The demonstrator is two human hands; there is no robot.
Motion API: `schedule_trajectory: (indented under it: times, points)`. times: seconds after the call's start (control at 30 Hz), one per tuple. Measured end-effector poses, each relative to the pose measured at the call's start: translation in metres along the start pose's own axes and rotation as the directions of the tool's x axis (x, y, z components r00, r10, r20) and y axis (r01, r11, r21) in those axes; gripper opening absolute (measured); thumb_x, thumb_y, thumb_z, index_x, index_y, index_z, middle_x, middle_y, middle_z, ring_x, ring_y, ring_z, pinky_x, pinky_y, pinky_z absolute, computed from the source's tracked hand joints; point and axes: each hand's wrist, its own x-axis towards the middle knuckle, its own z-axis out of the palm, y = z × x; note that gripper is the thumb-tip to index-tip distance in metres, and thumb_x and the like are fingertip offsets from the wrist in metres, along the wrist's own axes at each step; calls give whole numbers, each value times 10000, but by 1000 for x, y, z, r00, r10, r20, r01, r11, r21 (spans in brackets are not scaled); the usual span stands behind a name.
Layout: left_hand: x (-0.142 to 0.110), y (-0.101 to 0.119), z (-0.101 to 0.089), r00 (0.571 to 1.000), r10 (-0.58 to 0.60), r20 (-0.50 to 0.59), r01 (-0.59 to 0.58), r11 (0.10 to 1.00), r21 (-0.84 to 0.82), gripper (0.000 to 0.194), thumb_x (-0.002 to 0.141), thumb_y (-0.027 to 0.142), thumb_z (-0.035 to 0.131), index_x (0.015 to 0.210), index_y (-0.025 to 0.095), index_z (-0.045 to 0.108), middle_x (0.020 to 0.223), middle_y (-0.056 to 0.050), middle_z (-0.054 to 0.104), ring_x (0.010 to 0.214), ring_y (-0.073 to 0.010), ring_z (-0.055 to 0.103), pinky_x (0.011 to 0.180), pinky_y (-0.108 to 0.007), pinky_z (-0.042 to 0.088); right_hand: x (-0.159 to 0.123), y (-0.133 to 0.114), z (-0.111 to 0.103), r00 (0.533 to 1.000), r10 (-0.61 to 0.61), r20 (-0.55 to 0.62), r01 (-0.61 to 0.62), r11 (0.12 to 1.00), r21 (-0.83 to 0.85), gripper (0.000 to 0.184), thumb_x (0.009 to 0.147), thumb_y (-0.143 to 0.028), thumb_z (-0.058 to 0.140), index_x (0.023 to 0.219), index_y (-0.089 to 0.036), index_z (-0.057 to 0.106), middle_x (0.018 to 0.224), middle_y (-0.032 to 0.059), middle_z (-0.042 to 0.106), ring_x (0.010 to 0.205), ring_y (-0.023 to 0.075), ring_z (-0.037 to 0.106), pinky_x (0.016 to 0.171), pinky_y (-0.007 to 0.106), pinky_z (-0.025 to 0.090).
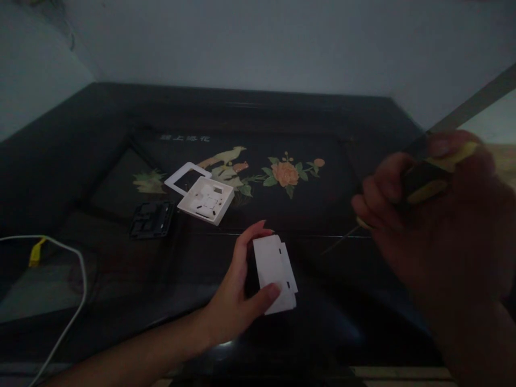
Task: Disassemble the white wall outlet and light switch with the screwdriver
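My left hand grips a white plastic switch rocker plate by its edges, thumb on its face and fingers behind. Two small dark slots show along its right side. On the right, my right hand is raised and wrapped round a screwdriver with a black and yellow handle. Its thin shaft points down and left, apart from the white piece. Beyond the left hand lie a white square box, its hollow side up, a white frame partly under it, and a black plastic part.
The glossy black table carries a flower and bird picture. A white cable with a yellow tag curves along the left. A pale wall stands behind the table.
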Motion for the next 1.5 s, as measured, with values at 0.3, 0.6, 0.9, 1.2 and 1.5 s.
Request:
schedule_trajectory:
  times: [0.3, 0.6, 0.9, 1.2, 1.5]
  points:
    - [19, 12, 6, 973, -228, 24, 229, 958, -170, 493, 844, 403, 682, 1236, 274, 412, 942, 1, 536, 795, -149, 537, 657, -241, 499, 18, 3, 54, 990, 96, 101, -103, 992, 67, 511, 939, -536, 506, 565, -216, 366, 419, -85, 328, 301, 70, 154, 295, 239, 117]
    - [33, 1, -11, 984, -79, 157, 92, 993, -79, 658, 814, 522, 689, 1363, 313, 393, 1275, -69, 518, 1045, -245, 566, 842, -365, 508, 19, 12, 54, 991, 44, 125, -55, 995, 88, 511, 933, -557, 498, 568, -220, 374, 441, -81, 350, 318, 74, 198, 282, 234, 148]
    - [26, -10, -23, 965, 70, 253, -117, 977, 176, 1248, 557, 446, 914, 1514, 346, 119, 1478, -145, 365, 1332, -383, 411, 1127, -597, 293, 18, 14, 54, 989, -48, 138, 47, 999, 10, 498, 863, -635, 568, 635, -232, 385, 455, -99, 330, 352, 60, 232, 289, 210, 197]
    - [32, -12, -25, 950, 71, 303, -149, 959, 243, 1237, 549, 342, 920, 1495, 350, 123, 1431, -122, 418, 1295, -371, 452, 1102, -561, 343, 11, 15, 55, 974, -148, 168, 174, 973, -149, 510, 862, -571, 596, 645, -262, 254, 517, -85, 321, 392, 69, 290, 317, 208, 272]
    - [33, -15, -26, 966, 81, 246, -156, 940, 304, 1129, 502, 417, 909, 1429, 300, 275, 1341, -105, 503, 1197, -362, 527, 1032, -523, 432, 9, -4, 76, 866, -127, 484, 249, 949, -196, 338, 888, -545, 534, 740, -259, 434, 542, -73, 285, 434, 93, 311, 384, 225, 235]
